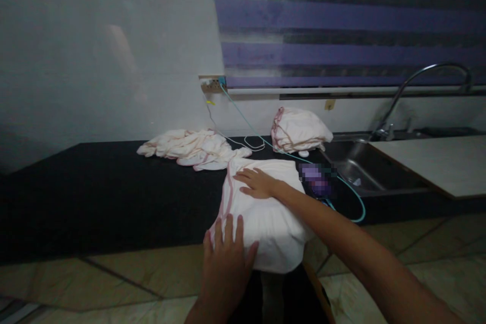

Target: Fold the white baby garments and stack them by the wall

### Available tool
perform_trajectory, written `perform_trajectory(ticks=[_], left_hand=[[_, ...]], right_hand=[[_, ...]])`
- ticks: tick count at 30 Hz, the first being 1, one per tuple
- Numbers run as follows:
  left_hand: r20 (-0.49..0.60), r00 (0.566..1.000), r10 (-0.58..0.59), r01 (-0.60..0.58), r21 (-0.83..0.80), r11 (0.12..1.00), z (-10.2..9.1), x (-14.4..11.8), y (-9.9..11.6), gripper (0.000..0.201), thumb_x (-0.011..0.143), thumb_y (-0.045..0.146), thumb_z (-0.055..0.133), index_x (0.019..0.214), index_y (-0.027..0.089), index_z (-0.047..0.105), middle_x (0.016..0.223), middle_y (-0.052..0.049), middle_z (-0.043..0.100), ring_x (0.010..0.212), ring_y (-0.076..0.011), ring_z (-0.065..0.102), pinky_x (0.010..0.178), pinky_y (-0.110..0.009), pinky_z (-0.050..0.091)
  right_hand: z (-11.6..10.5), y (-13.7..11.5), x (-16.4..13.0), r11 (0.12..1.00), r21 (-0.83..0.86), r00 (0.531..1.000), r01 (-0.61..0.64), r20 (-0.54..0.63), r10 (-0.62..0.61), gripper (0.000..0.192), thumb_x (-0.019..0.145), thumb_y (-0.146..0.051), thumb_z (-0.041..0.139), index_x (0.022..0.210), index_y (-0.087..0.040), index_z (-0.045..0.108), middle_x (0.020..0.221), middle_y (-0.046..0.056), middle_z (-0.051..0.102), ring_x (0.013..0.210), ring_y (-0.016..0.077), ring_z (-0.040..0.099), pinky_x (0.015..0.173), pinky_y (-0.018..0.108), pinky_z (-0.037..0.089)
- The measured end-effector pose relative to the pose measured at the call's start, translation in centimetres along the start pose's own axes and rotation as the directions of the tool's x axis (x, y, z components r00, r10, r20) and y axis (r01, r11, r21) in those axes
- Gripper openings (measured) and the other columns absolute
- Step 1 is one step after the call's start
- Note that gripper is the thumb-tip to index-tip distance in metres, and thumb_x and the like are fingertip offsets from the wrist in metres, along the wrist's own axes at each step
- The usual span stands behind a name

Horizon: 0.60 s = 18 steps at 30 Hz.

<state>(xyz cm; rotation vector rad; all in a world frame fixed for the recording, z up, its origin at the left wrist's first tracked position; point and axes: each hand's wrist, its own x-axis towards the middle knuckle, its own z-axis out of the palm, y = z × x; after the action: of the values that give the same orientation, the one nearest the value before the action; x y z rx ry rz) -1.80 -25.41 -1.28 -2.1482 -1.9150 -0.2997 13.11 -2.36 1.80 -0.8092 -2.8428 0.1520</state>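
Left hand [227, 259] and right hand [261, 184], both outspread on pink-edged white cloth [271, 225] across black counter's edge [114, 202].

Dim light, pale wall [114, 35], purple striped blind [341, 17], and black countertop [94, 197] with 1 steel sink [374, 167]

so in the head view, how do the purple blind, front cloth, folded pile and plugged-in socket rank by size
1. purple blind
2. front cloth
3. folded pile
4. plugged-in socket
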Motion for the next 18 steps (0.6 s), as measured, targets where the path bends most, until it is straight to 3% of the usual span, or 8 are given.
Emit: perform_trajectory(ticks=[6, 8, 12, 15, 18], left_hand=[[0.009, 1.000, -0.005, 0.006, -0.091, 0.996, -1.4, 1.1, -1.8, 0.060, 0.102, 0.055, 0.039, 0.139, 0.016, 0.065, 0.142, -0.024, 0.064, 0.144, -0.0468, 0.046, 0.114, -0.082, 0.027], [-0.038, 0.999, 0.018, -0.024, -0.152, 0.988, -1.8, 2.7, -2.3, 0.061, 0.103, 0.053, 0.037, 0.139, 0.011, 0.063, 0.141, -0.023, 0.065, 0.146, -0.0434, 0.046, 0.118, -0.074, 0.031], [-0.058, 0.986, 0.158, -0.167, -0.224, 0.960, -0.8, 5.5, -2.5, 0.066, 0.105, 0.048, 0.036, 0.155, 0.007, 0.047, 0.161, -0.020, 0.048, 0.155, -0.0357, 0.036, 0.123, -0.054, 0.037], [0.000, 0.987, 0.161, -0.159, -0.144, 0.977, 0.6, 5.7, -2.0, 0.066, 0.105, 0.046, 0.037, 0.158, 0.008, 0.044, 0.165, -0.018, 0.042, 0.152, -0.0357, 0.042, 0.122, -0.053, 0.039], [-0.016, 0.992, 0.124, -0.125, -0.087, 0.988, 1.3, 4.6, -1.2, 0.067, 0.105, 0.045, 0.036, 0.158, 0.007, 0.045, 0.166, -0.019, 0.039, 0.151, -0.0355, 0.045, 0.121, -0.051, 0.042]], right_hand=[[-0.2, -1.5, -0.3, 1.000, 0.014, 1.000, 0.008, 0.013, -0.009, 0.063, 0.109, -0.053, 0.034, 0.166, -0.027, 0.030, 0.171, 0.008, 0.035, 0.159, 0.0253, 0.026, 0.128, 0.051, 0.020], [-0.1, -1.9, -0.4, 1.000, 0.024, 1.000, 0.007, 0.007, -0.007, 0.063, 0.109, -0.053, 0.034, 0.165, -0.026, 0.032, 0.171, 0.008, 0.035, 0.159, 0.0257, 0.026, 0.129, 0.051, 0.019], [0.2, -2.5, -0.8, 0.999, 0.032, 1.000, -0.002, 0.003, 0.002, 0.062, 0.108, -0.048, 0.035, 0.165, -0.023, 0.033, 0.170, 0.009, 0.035, 0.159, 0.0280, 0.025, 0.129, 0.054, 0.018], [0.1, -3.0, -1.1, 0.999, 0.033, 1.000, -0.021, 0.024, 0.020, 0.064, 0.106, -0.042, 0.036, 0.166, -0.022, 0.028, 0.172, 0.008, 0.032, 0.160, 0.0303, 0.022, 0.129, 0.058, 0.013], [0.0, -3.8, -1.4, 0.998, 0.033, 0.998, -0.055, -0.002, 0.055, 0.063, 0.107, -0.045, 0.034, 0.167, -0.026, 0.026, 0.173, 0.004, 0.030, 0.162, 0.0293, 0.017, 0.130, 0.060, 0.008]])
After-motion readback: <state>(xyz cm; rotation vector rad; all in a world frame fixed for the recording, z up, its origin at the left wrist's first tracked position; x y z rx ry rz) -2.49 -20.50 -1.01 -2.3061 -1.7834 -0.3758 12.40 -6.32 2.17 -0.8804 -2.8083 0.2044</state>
